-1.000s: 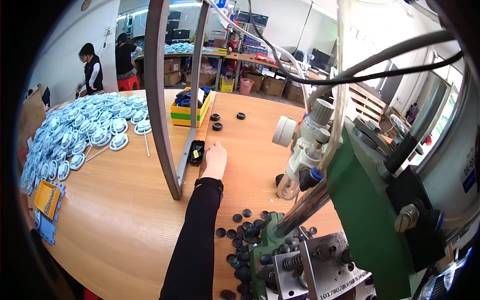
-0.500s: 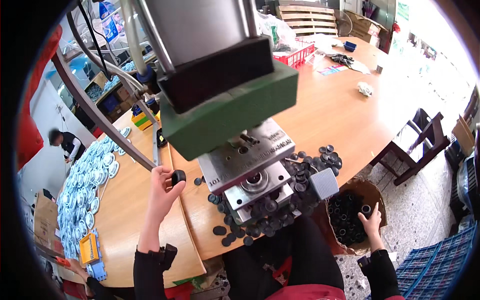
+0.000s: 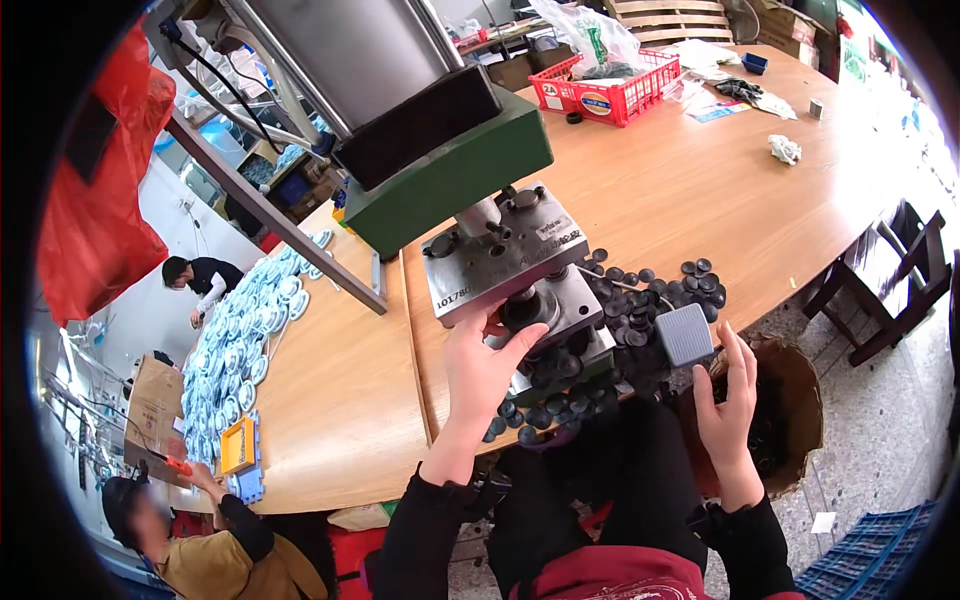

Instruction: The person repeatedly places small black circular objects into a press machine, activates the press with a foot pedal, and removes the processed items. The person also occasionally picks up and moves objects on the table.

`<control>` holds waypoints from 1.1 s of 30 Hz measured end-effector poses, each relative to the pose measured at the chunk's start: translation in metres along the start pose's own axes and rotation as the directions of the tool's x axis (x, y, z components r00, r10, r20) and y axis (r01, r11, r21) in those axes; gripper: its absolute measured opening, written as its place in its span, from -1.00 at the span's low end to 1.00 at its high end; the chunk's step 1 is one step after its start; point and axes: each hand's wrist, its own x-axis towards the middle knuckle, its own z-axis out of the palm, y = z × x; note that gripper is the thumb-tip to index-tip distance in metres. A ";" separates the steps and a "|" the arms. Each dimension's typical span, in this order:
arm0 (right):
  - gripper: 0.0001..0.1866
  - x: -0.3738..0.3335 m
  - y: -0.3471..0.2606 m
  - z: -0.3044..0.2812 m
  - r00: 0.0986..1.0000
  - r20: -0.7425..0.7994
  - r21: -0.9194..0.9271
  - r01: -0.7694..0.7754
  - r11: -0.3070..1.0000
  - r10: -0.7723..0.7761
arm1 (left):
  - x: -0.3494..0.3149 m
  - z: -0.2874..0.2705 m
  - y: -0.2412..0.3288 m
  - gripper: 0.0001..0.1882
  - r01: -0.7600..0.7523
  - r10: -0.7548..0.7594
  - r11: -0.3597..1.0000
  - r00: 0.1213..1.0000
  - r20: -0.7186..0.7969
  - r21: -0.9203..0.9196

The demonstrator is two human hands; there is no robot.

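Note:
My left hand [image 3: 476, 372] reaches into the bench press, its thumb and fingers around a round black rubber part [image 3: 527, 312]. That part sits at the post of the lower steel die [image 3: 578, 308], under the raised upper die plate [image 3: 508, 262]. Part of my left fingers is hidden behind it. To the right, my right hand [image 3: 728, 425] is open, fingers up and apart, beside a grey box-shaped switch [image 3: 685, 335]; nothing shows in it. Black round discs [image 3: 632, 325] lie heaped around the die's base.
A cardboard carton [image 3: 800, 430] with dark contents stands on the floor at right. Pale blue parts [image 3: 235, 345] are piled on the table at left, near a yellow tray [image 3: 238, 445]. Farther back stands a red crate [image 3: 625, 98]. A co-worker [image 3: 215, 560] sits at lower left.
My left hand has moved right with the black part, from over the table to the lower die. My right hand has left the carton, risen beside the grey switch and opened. The view has shifted.

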 end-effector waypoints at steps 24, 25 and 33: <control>-0.46 0.012 0.066 0.059 0.927 0.374 -0.536 0.193 0.822 0.027 | -0.068 -0.017 -0.027 -0.44 -0.010 0.027 0.998 0.962 -0.271 0.062; -0.46 0.014 0.062 0.060 0.928 0.371 -0.537 0.172 0.826 0.048 | -0.075 -0.025 -0.031 -0.46 0.020 -0.006 0.999 0.965 -0.263 0.051; -0.58 0.033 0.012 0.049 0.965 0.263 -0.295 0.078 0.952 0.002 | -0.102 -0.049 -0.063 -0.69 0.109 -0.129 0.988 0.968 -0.215 -0.105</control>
